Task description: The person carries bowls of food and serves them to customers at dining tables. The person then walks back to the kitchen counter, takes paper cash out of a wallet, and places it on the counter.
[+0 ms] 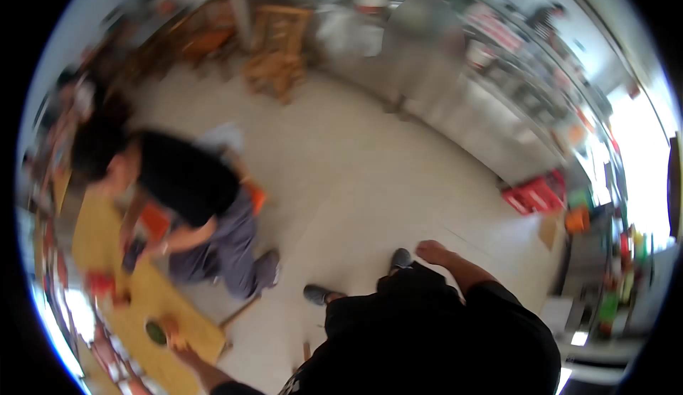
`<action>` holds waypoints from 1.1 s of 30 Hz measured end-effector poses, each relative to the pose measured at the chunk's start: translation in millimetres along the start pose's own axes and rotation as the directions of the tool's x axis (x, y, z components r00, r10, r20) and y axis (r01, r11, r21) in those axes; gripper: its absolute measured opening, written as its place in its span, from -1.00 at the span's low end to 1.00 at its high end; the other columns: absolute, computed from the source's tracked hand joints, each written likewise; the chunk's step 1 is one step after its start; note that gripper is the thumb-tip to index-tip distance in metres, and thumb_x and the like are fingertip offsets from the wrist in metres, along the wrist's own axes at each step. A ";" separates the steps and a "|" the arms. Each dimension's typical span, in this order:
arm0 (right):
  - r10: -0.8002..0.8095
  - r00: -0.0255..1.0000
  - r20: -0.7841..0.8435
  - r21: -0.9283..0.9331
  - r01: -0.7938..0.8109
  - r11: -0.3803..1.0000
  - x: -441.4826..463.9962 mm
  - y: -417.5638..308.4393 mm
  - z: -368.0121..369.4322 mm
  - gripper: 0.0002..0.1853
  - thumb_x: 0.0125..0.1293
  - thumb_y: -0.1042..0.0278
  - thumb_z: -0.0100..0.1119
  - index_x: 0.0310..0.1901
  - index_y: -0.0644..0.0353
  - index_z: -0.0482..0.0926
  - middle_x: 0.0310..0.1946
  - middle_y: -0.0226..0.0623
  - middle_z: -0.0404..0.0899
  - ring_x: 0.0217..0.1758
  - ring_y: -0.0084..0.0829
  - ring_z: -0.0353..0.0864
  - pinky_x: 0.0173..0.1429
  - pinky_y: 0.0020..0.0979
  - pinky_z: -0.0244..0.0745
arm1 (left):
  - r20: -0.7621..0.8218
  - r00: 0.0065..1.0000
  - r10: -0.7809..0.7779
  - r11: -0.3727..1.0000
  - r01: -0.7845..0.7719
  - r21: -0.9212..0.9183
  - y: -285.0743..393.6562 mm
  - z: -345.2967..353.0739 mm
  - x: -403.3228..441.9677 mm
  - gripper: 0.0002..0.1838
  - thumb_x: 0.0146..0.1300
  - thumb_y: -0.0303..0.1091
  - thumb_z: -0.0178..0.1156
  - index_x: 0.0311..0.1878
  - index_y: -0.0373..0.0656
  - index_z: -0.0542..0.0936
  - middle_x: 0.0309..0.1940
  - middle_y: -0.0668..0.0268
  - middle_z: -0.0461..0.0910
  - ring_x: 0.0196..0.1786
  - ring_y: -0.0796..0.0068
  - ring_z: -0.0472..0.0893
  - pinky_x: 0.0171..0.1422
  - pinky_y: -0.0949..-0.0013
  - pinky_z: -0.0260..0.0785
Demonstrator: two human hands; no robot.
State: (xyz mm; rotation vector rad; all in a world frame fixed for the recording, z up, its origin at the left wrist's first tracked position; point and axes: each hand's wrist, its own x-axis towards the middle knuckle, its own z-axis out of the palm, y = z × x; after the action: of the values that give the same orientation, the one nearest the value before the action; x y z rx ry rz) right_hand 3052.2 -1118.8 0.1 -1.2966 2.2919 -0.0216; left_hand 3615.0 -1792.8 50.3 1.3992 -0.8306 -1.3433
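Note:
At the yellow table, my left hand (178, 341) reaches out, its blurred fingers closed against the side of a small round bowl (156, 333) with a pale rim and dark green inside. How the fingers grip the bowl is hard to make out. My right hand (432, 251) hangs over the floor beside my dark shoe (400, 258). Its fingers look curled together, and nothing shows in them.
A seated person in a black top (186, 178) leans over the yellow table (188, 317), holding a dark object (133, 256). A wooden chair (276, 50) stands before a metal counter (455, 103). On the right, a red crate (537, 192) sits on the floor.

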 end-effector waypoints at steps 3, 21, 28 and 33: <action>0.476 0.873 0.105 0.510 -0.458 0.728 -23.6 1.7 -7.0 -0.73 0.20 0.10 0.00 -0.29 0.07 0.60 -0.30 -0.13 0.61 -0.15 -0.11 0.58 -0.06 -0.18 0.47 | -0.086 0.995 -0.051 0.977 0.068 0.203 -4.3 90.8 -85.1 -0.56 0.31 -0.10 0.00 0.13 -0.18 0.39 0.04 0.18 0.43 0.04 0.24 0.43 0.11 0.22 0.33; 0.889 -0.406 0.214 0.897 -0.277 -0.343 -440.3 200.9 229.2 -0.74 0.19 0.27 0.02 -0.40 0.31 0.58 -0.60 -0.09 0.59 -0.60 -0.36 0.60 -0.39 -0.30 0.52 | 0.494 0.487 -0.720 0.140 -0.595 0.791 -258.5 613.7 -483.5 -0.81 0.29 -0.30 -0.05 -0.25 -0.20 0.48 -0.38 0.20 0.47 -0.38 0.29 0.48 -0.33 0.26 0.39; 0.816 -0.115 0.567 0.674 -0.504 -0.539 -435.2 132.9 237.4 -0.63 0.20 0.12 -0.02 -0.35 0.30 0.61 -0.43 -0.05 0.63 -0.31 -0.12 0.63 -0.15 -0.15 0.47 | 0.647 0.310 -0.697 0.283 -0.710 0.645 -424.5 825.4 -723.2 -0.89 0.20 -0.39 0.03 -0.39 -0.22 0.44 -0.59 0.29 0.40 -0.60 0.42 0.39 -0.59 0.34 0.28; 0.483 -0.007 0.876 0.483 0.026 -0.875 -463.1 134.5 203.4 -0.72 0.16 0.21 0.17 -0.30 0.30 0.62 -0.52 -0.17 0.63 -0.54 -0.37 0.62 -0.39 -0.37 0.55 | 0.555 -0.129 -0.822 0.168 -0.986 0.021 -510.8 838.5 -1016.7 -0.73 0.15 -0.30 0.09 -0.21 -0.31 0.61 -0.46 0.17 0.59 -0.40 0.35 0.57 -0.33 0.26 0.41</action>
State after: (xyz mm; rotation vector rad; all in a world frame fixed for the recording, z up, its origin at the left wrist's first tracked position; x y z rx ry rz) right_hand 3226.6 -625.7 -19.0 1.8585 1.4075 -1.3690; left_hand 2564.1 -852.3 -44.1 -0.1222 -3.8076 -1.0603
